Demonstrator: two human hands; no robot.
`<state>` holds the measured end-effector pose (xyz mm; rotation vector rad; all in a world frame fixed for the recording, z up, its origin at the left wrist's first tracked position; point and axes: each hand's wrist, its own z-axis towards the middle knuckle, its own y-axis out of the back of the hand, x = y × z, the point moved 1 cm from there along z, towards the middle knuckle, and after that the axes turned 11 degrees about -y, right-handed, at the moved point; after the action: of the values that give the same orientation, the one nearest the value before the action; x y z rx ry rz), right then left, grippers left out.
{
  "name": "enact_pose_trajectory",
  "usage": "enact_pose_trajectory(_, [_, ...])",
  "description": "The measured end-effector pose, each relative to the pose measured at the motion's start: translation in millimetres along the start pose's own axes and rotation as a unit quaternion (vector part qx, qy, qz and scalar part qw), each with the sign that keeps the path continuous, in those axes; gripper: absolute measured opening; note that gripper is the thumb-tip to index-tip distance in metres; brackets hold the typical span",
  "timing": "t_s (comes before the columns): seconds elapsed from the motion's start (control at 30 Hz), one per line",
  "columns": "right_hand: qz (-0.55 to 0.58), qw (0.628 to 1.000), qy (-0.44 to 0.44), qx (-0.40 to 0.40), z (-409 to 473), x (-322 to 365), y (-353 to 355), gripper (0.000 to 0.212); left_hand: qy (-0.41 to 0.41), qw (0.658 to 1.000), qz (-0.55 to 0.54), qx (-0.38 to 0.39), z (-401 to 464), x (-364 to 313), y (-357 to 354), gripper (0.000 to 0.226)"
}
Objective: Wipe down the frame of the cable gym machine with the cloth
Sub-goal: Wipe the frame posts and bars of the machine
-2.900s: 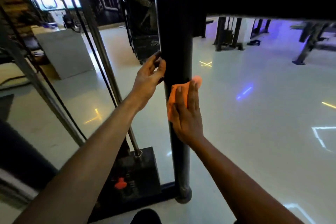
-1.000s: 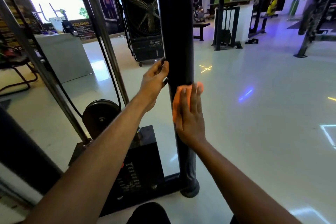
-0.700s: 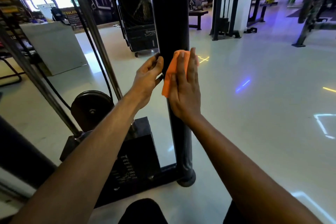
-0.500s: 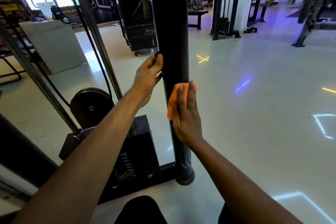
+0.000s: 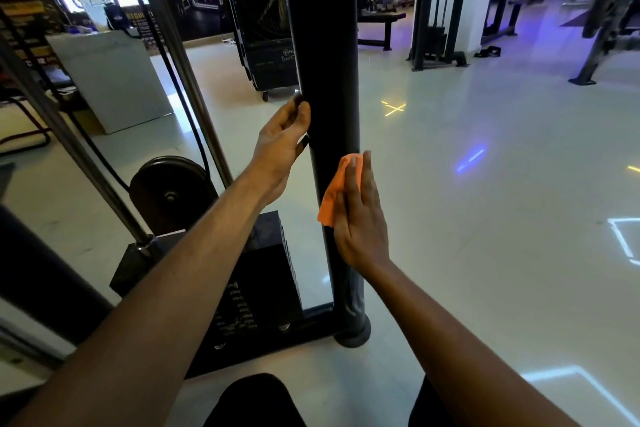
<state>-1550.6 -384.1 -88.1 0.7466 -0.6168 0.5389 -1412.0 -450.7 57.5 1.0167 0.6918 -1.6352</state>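
The right hand point(image 5: 360, 218) lay flat, fingers straight and together, pressing the orange cloth point(image 5: 337, 189) against the near side of the black upright post point(image 5: 323, 80) of the cable machine. The left hand point(image 5: 282, 146) curled round the post's left edge, a little higher. Left of the post stood the weight stack point(image 5: 256, 281) and a pulley wheel point(image 5: 168, 189)
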Motion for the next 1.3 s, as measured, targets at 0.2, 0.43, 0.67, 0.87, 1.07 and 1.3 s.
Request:
enact_pose_trajectory(0.2, [0.036,0.997,0.029,-0.062,49.6,30.5,-3.9,0.083,0.009,1.0,0.009,0.006,-5.5,21.7,2.8,0.047])
enact_pose_trajectory(0.43, [-0.068,0.996,0.056,-0.035,-34.4,-57.1,-52.1,0.106,0.023,0.999,0.018,0.024,-31.0,65.5,-0.9,0.068])
enact_pose_trajectory(0.67, [-0.018,0.99,0.087,-0.112,4.8,-26.7,-51.6,0.084,0.01,1.0,0.012,0.004,-42.2,86.9,0.7,0.06])
enact_pose_trajectory(0.87, [-0.057,0.993,0.089,-0.058,-56.7,-91.2,-73.8,0.099,0.004,1.0,-0.011,-0.015,-54.0,102.5,-5.4,0.062])
enact_pose_trajectory(1.07, [-0.01,0.996,0.066,-0.063,-52.9,-74.7,-72.1,0.081,0.02,1.0,0.002,-0.023,-71.2,126.9,-8.3,0.046])
enact_pose_trajectory(1.3, [-0.055,0.996,0.064,-0.024,-94.9,-121.6,-92.3,0.09,0.029,0.999,-0.002,-0.037,-79.2,132.7,-13.6,0.039])
